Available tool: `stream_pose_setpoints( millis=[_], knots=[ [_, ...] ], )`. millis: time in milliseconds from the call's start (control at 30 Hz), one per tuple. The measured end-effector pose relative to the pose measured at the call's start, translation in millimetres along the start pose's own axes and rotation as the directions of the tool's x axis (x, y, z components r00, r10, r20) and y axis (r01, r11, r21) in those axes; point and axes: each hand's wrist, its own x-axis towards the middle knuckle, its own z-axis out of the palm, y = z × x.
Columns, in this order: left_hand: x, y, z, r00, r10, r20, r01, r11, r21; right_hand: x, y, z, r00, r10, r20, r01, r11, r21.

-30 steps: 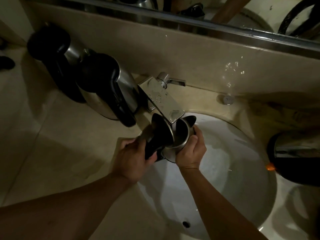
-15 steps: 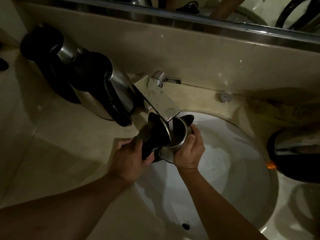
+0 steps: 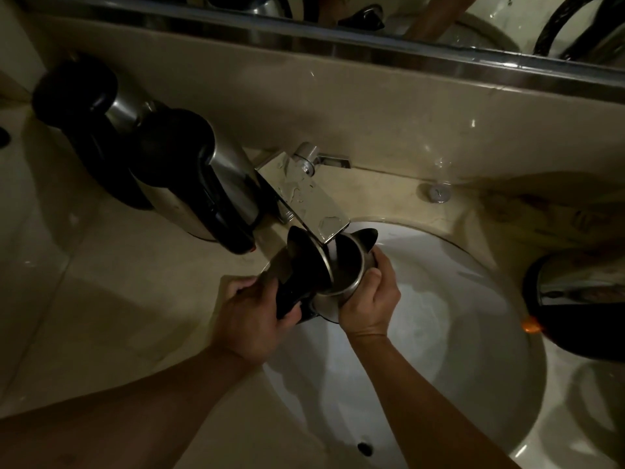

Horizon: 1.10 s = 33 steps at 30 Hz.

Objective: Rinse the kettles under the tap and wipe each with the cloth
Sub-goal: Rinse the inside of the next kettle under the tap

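A steel kettle (image 3: 348, 265) with its black lid flipped open sits under the spout of the chrome tap (image 3: 311, 201), over the white sink (image 3: 456, 316). My left hand (image 3: 250, 316) grips its black handle. My right hand (image 3: 370, 299) wraps around the steel body. A thin stream of water seems to fall into the mouth. Two more steel and black kettles stand on the counter to the left, one near the tap (image 3: 196, 184) and one behind it (image 3: 84, 106). Another kettle (image 3: 581, 299) stands at the right edge. No cloth shows clearly.
The beige counter (image 3: 101, 299) stretches to the left of the basin. A round chrome knob (image 3: 438, 192) sits behind the sink. A mirror (image 3: 372, 15) runs along the back wall. The scene is dim, with something patterned lying at the back right.
Both hands keep their hold on the kettle under the spout. The view has shifted slightly; nothing else has visibly moved.
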Motion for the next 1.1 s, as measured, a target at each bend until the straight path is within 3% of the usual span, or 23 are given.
stream_pose_setpoints(
  millis=[400,1100],
  knots=[
    [2,3,-3,0.999,0.008,-0.031,-0.009,0.999,-0.041,2,-6,0,0.998,-0.064,0.001,0.064,0.998,-0.004],
    [3,2,-5,1.0,-0.016,0.014,0.017,0.999,-0.051,-3,-2,1,0.999,-0.037,-0.017,0.038,0.999,0.032]
  ],
)
